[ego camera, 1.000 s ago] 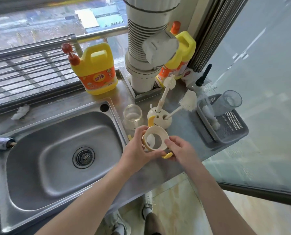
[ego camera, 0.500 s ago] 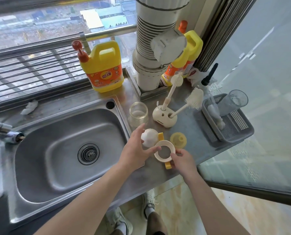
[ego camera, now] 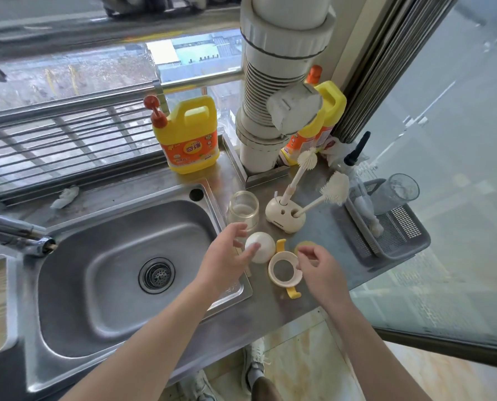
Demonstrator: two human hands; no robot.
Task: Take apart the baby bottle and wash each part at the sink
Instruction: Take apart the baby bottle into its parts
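Observation:
The baby bottle lies in parts on the steel counter right of the sink (ego camera: 120,227). Its clear glass body (ego camera: 243,211) stands upright near the sink's far right corner. A white dome cap (ego camera: 261,246) rests in front of it. The cream collar ring with yellow handles (ego camera: 284,269) lies flat beside the cap. A yellow nipple (ego camera: 306,246) is partly hidden behind my right hand. My left hand (ego camera: 227,260) hovers open, fingertips at the dome cap. My right hand (ego camera: 319,266) is loosely curled just right of the ring, holding nothing.
A brush stand with two white brushes (ego camera: 284,215) stands behind the parts. A grey drying basket (ego camera: 391,230) with a glass sits at the right. Two yellow detergent jugs (ego camera: 190,140) and a white pipe (ego camera: 273,82) line the back. The tap (ego camera: 15,233) reaches in from the left.
Both hands held the collar ring up a second ago, then set it down flat on the counter. Now both hands have let go of it; the left has moved toward the dome cap.

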